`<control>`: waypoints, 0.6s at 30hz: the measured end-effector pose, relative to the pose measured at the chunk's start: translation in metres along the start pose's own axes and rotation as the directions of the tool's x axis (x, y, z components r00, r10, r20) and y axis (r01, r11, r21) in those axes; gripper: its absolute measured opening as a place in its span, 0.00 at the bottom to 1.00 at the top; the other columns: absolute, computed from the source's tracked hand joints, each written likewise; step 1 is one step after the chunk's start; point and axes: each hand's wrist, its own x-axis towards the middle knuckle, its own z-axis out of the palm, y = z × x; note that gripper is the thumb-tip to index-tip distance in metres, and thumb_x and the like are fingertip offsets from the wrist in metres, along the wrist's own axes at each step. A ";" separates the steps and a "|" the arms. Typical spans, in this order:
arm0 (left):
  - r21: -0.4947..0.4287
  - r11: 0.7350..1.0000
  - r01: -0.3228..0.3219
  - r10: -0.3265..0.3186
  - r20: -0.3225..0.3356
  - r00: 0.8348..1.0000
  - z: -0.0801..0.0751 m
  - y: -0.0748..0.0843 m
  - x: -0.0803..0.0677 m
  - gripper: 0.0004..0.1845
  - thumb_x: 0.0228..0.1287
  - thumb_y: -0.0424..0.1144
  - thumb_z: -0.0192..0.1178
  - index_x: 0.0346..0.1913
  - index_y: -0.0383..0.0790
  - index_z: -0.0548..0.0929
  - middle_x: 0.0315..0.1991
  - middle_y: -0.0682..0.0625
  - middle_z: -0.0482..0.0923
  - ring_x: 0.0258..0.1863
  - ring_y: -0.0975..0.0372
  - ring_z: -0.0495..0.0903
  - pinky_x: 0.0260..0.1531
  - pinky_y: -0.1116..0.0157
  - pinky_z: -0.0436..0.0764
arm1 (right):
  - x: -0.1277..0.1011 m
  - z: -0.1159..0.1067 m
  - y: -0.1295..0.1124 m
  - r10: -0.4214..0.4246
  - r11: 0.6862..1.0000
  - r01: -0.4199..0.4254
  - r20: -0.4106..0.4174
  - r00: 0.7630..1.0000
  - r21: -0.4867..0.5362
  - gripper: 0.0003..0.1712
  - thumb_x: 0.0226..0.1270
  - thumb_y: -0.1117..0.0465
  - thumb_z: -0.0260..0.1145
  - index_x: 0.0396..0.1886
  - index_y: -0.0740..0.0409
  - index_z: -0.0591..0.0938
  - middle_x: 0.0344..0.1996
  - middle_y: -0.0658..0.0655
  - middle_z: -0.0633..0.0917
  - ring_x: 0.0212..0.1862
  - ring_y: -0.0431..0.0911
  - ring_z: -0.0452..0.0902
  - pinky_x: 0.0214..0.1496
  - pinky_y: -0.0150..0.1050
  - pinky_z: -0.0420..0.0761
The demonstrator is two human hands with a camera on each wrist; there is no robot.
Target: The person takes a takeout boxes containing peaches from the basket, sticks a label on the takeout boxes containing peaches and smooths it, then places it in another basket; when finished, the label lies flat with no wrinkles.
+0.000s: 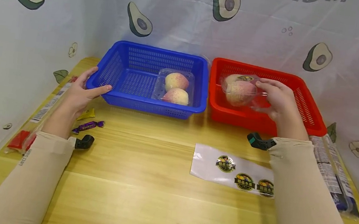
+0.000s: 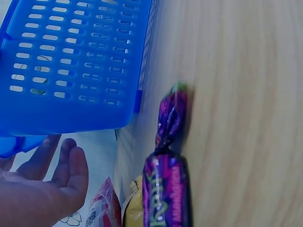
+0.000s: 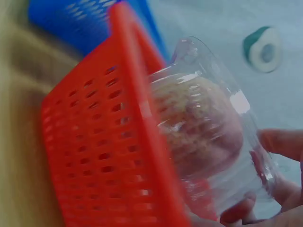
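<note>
Gripping a clear clamshell of apples point(image 1: 239, 90) over the red basket point(image 1: 306, 106), the right hand point(image 1: 278, 100) holds thin, probably slippery plastic, best taken by its sides; the left hand point(image 1: 81, 91) rests open against the blue basket point(image 1: 117, 66).

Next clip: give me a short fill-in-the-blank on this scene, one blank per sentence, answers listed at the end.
1. The right hand holds a clear fruit pack over the ____ basket.
2. The left hand rests on the corner of the ____ basket.
3. The clear pack lying in that basket holds ____ fruits.
4. The wrapped candy beside the left wrist is ____.

Answers: red; blue; two; purple
</note>
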 end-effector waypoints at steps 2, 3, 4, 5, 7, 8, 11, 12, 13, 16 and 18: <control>0.012 1.000 0.001 -0.001 -0.008 1.000 0.000 0.000 0.000 0.52 0.58 0.47 0.74 0.80 0.65 0.53 0.80 0.44 0.45 0.73 0.50 0.59 0.70 0.56 0.62 | 0.007 0.006 0.003 0.007 0.995 -0.003 0.037 0.999 -0.105 0.34 0.72 0.44 0.64 0.74 0.46 0.70 0.70 0.52 0.67 0.70 0.53 0.58 0.65 0.60 0.71; 0.015 1.000 0.000 0.001 -0.012 1.000 0.000 0.000 0.001 0.52 0.58 0.47 0.74 0.80 0.65 0.53 0.80 0.44 0.45 0.74 0.50 0.58 0.70 0.56 0.62 | 0.009 0.008 0.005 0.015 0.987 -0.006 0.053 0.998 -0.161 0.35 0.73 0.44 0.63 0.75 0.47 0.68 0.71 0.54 0.66 0.71 0.55 0.57 0.65 0.61 0.70; 0.017 1.000 0.000 0.000 -0.014 1.000 0.000 -0.001 0.001 0.52 0.58 0.47 0.75 0.80 0.65 0.53 0.80 0.45 0.45 0.74 0.50 0.58 0.70 0.56 0.62 | 0.011 0.008 0.006 0.025 0.974 -0.010 0.064 0.998 -0.225 0.36 0.73 0.43 0.62 0.77 0.48 0.67 0.73 0.57 0.64 0.71 0.56 0.56 0.67 0.60 0.69; 0.019 1.000 -0.002 0.002 -0.016 1.000 0.001 -0.001 0.002 0.52 0.58 0.47 0.75 0.80 0.65 0.53 0.80 0.45 0.45 0.74 0.50 0.58 0.70 0.56 0.63 | 0.012 0.008 0.008 0.031 0.957 -0.006 0.082 0.996 -0.289 0.38 0.74 0.43 0.61 0.78 0.49 0.64 0.74 0.60 0.63 0.71 0.59 0.56 0.67 0.61 0.68; 0.015 1.000 -0.004 0.005 -0.020 1.000 0.002 -0.001 0.002 0.52 0.57 0.47 0.75 0.80 0.65 0.54 0.80 0.45 0.46 0.74 0.50 0.58 0.70 0.57 0.63 | 0.015 0.008 0.010 0.036 0.909 0.011 0.106 0.994 -0.417 0.40 0.75 0.43 0.60 0.79 0.53 0.62 0.75 0.66 0.59 0.71 0.63 0.55 0.68 0.62 0.66; 0.011 1.000 -0.006 0.006 -0.020 1.000 0.002 -0.001 0.003 0.52 0.57 0.47 0.75 0.80 0.65 0.54 0.80 0.45 0.46 0.74 0.50 0.58 0.70 0.57 0.63 | 0.016 0.008 0.011 0.043 0.881 0.017 0.114 0.993 -0.473 0.40 0.75 0.43 0.60 0.79 0.55 0.61 0.75 0.68 0.59 0.70 0.65 0.55 0.68 0.62 0.66; -0.001 1.000 -0.009 0.009 -0.019 1.000 0.001 -0.001 0.003 0.52 0.57 0.46 0.75 0.80 0.64 0.54 0.80 0.44 0.47 0.74 0.50 0.58 0.69 0.58 0.64 | 0.020 0.006 0.012 0.057 0.808 0.037 0.141 0.988 -0.587 0.40 0.75 0.46 0.62 0.77 0.58 0.61 0.72 0.72 0.60 0.66 0.66 0.58 0.68 0.62 0.67; -0.002 1.000 -0.010 0.010 -0.018 1.000 0.001 -0.001 0.003 0.53 0.57 0.47 0.75 0.80 0.64 0.54 0.80 0.44 0.47 0.74 0.50 0.59 0.69 0.59 0.64 | 0.022 0.006 0.013 0.063 0.794 0.039 0.147 0.987 -0.607 0.39 0.75 0.46 0.62 0.77 0.59 0.61 0.72 0.72 0.60 0.65 0.65 0.59 0.67 0.61 0.67; -0.001 1.000 -0.010 0.010 -0.018 1.000 0.001 -0.001 0.003 0.52 0.57 0.47 0.75 0.80 0.64 0.53 0.80 0.44 0.47 0.74 0.50 0.58 0.69 0.59 0.64 | 0.024 0.006 0.013 0.072 0.783 0.039 0.154 0.985 -0.620 0.39 0.75 0.47 0.61 0.77 0.60 0.62 0.71 0.72 0.61 0.64 0.65 0.60 0.67 0.61 0.68; 0.013 1.000 -0.011 0.011 -0.025 1.000 0.001 -0.001 0.003 0.52 0.57 0.47 0.75 0.80 0.65 0.53 0.80 0.44 0.47 0.74 0.50 0.58 0.70 0.58 0.63 | 0.028 0.005 0.014 0.106 0.765 0.025 0.163 0.981 -0.644 0.38 0.76 0.46 0.60 0.76 0.60 0.63 0.69 0.72 0.65 0.61 0.64 0.63 0.65 0.59 0.70; 0.021 1.000 -0.009 0.010 -0.025 1.000 0.001 -0.002 0.003 0.52 0.57 0.47 0.75 0.80 0.65 0.53 0.80 0.44 0.47 0.74 0.50 0.58 0.70 0.58 0.63 | 0.028 0.003 0.014 0.128 0.751 0.021 0.176 0.976 -0.660 0.39 0.76 0.44 0.59 0.76 0.60 0.64 0.68 0.71 0.66 0.61 0.64 0.63 0.63 0.58 0.72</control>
